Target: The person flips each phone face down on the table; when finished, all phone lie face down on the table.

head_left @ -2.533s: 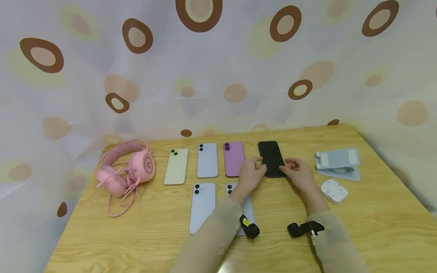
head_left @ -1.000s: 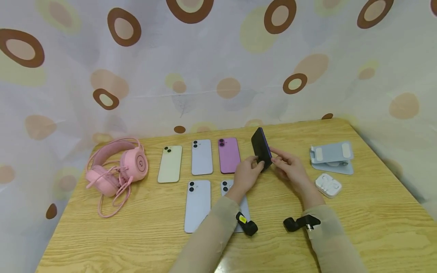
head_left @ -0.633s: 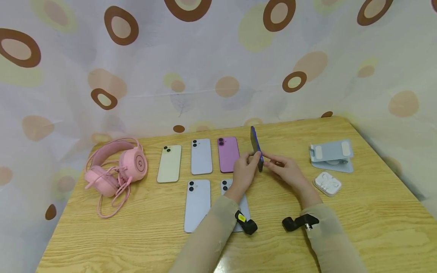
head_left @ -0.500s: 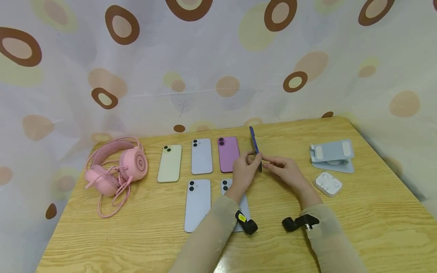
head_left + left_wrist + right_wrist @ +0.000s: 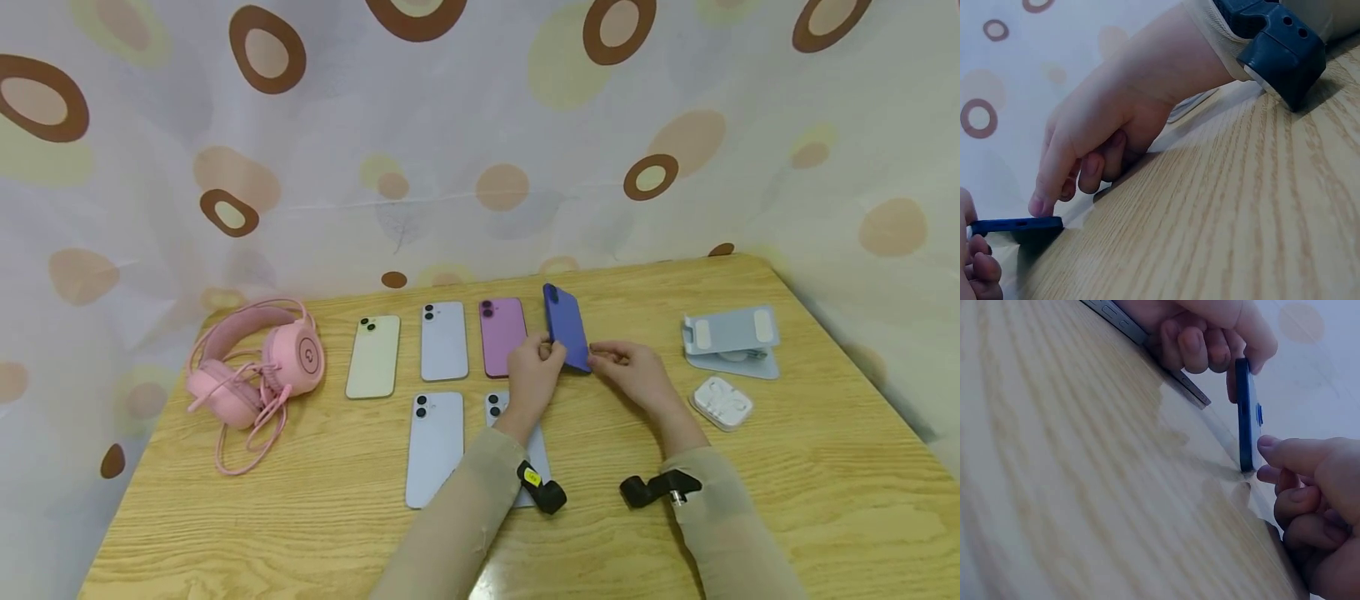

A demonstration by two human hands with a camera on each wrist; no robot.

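In the head view a blue phone (image 5: 567, 325) is tilted off the table, its back with the camera bump facing up. My left hand (image 5: 531, 377) pinches its left edge, thumb on the back; the right wrist view shows a finger of that left hand (image 5: 1207, 337) on the other side. At the lower right edge, my right hand (image 5: 636, 375) holds the phone between thumb and fingers. The left wrist view shows the phone's end (image 5: 1019, 224) nearly level, one corner close to the wood. Left of it lies a pink-purple phone (image 5: 502, 333), back up.
A white phone (image 5: 443, 342) and a pale yellow phone (image 5: 373, 357) lie further left. Two pale phones are in front, one (image 5: 435, 450) partly and one (image 5: 536, 462) mostly under my left arm. Pink headphones (image 5: 300, 367), a folding stand (image 5: 731, 337) and boxed earphones (image 5: 722, 403) flank them.
The phone lay flat, black screen up. Both hands have lifted it, stood it on edge and turned it over leftward, so its blue back now shows. The other objects stay put.
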